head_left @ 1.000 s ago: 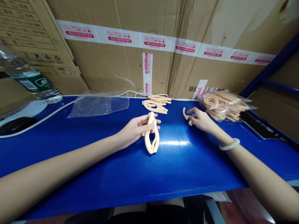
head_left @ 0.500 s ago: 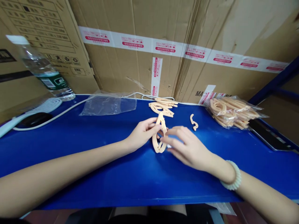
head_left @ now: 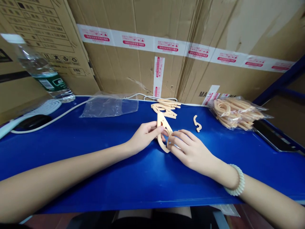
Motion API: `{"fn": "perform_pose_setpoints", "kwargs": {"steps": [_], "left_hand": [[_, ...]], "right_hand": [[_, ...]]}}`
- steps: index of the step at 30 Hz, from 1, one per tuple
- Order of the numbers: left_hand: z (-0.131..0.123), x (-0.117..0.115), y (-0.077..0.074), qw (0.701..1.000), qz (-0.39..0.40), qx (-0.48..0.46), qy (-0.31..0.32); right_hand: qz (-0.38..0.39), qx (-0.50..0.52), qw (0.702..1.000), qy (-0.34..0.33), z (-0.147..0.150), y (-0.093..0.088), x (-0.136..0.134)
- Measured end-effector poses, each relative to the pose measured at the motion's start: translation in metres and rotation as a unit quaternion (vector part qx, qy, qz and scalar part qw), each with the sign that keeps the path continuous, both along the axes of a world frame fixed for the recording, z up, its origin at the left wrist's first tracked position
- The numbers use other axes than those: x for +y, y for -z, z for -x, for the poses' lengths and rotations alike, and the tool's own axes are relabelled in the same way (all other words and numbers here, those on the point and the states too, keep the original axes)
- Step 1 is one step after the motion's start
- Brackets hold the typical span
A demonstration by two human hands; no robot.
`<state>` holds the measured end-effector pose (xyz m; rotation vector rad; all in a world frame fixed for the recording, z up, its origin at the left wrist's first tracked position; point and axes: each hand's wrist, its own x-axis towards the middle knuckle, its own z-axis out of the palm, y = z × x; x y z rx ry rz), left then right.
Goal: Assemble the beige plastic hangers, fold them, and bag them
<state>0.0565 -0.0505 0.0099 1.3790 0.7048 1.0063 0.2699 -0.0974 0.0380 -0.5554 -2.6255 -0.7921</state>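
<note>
Between my hands, over the blue table, is a pale wooden frame (head_left: 160,140) with a pointed top and a curved lower end. My left hand (head_left: 145,136) pinches its left side, thumb in front and fingers behind. On the frame's lower right side, my right hand (head_left: 188,148) has its fingers closed; its fingertips hide part of the wood. A small curved S-shaped wooden piece (head_left: 197,123) lies by itself to the right. Behind the frame is a loose pile of flat wooden pieces (head_left: 166,107).
Clear bags of wooden pieces (head_left: 234,113) sit at the right beside a dark flat device (head_left: 274,136). A flat plastic bag (head_left: 109,106), white cable (head_left: 64,116), black mouse (head_left: 35,122) and water bottle (head_left: 45,71) are at the left. Cardboard boxes (head_left: 133,66) wall the back.
The wooden frame has turned and tilted, so its top now shows as a broad point. My right hand has closed in on its lower right side.
</note>
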Motion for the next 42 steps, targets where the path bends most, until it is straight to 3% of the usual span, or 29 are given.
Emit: {"fn": "perform_pose_setpoints", "kwargs": {"steps": [8, 15, 18, 23, 32, 35, 42], "left_hand": [[-0.001, -0.003, -0.004, 1.0, 0.014, 0.012, -0.017], [-0.002, -0.007, -0.005, 0.996, -0.055, 0.069, -0.022], [-0.003, -0.006, -0.004, 0.996, -0.041, 0.078, 0.0], [-0.003, -0.002, -0.001, 0.999, 0.031, 0.022, -0.013], [-0.003, -0.001, 0.002, 0.999, 0.048, 0.001, 0.003], [-0.002, 0.0, 0.0, 0.996, 0.084, -0.01, -0.024], [0.001, 0.001, -0.008, 0.991, 0.121, -0.05, -0.04]], "right_hand": [[-0.022, -0.016, 0.999, 0.044, 0.0, 0.003, -0.001], [0.039, -0.015, 0.99, 0.131, -0.006, 0.009, 0.009], [0.058, -0.019, 0.987, 0.146, -0.009, 0.008, 0.012], [0.07, -0.001, 0.989, 0.127, -0.009, 0.005, 0.011], [0.049, 0.001, 0.996, 0.079, -0.001, 0.002, 0.001], [0.028, -0.004, 0.998, 0.059, -0.003, -0.001, 0.001], [0.158, 0.136, 0.976, 0.067, -0.04, -0.007, 0.03]]}}
